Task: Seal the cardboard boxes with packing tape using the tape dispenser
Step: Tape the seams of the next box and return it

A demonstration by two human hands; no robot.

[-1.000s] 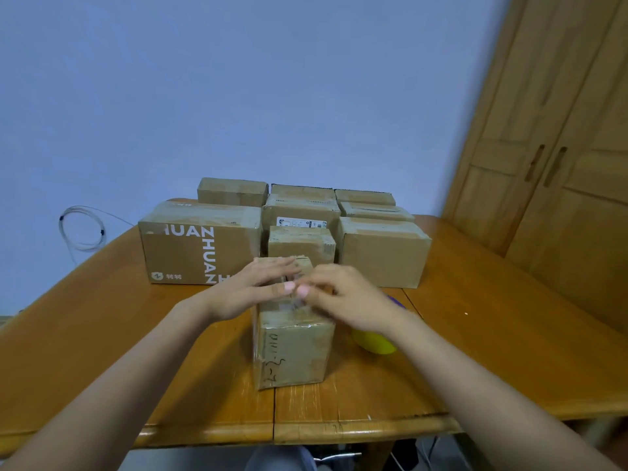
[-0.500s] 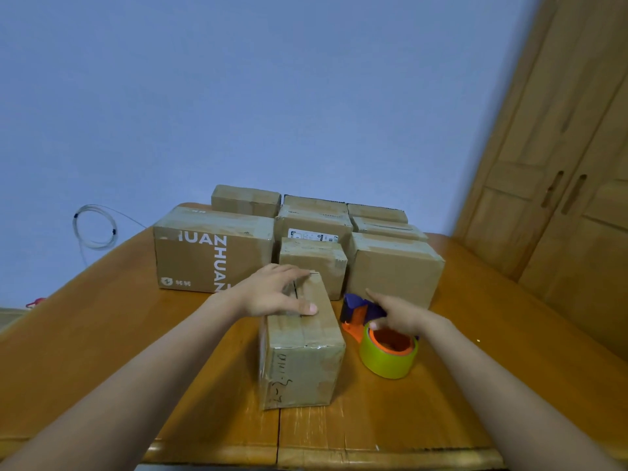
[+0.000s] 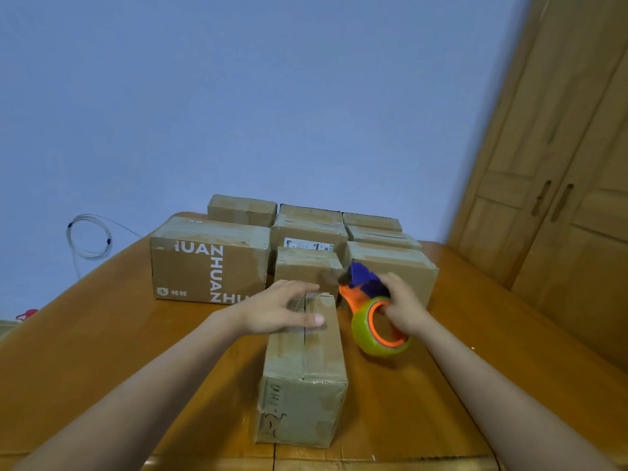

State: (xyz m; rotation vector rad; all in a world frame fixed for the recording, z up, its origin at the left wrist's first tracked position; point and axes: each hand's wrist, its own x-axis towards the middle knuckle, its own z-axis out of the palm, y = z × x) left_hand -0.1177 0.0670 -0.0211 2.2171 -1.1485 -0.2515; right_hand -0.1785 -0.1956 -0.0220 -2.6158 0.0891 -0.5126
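A small cardboard box lies lengthwise at the near middle of the wooden table, its top flaps meeting in a centre seam. My left hand rests flat on the far end of its top, fingers straight. Just right of the box, my right hand grips the tape dispenser and holds it tilted above the table. The dispenser has a purple and orange body and a yellow-green roll of tape on an orange hub. Its nose points towards the box's far end.
Several more cardboard boxes stand in rows behind, the largest printed "ZHUAN" at the left, another right behind the dispenser. A coiled white cable hangs on the blue wall. Wooden cabinet doors rise at the right.
My right hand left the box top, reached the dispenser lying on the table and lifted it. My left hand stayed on the box. The camera tilted up.
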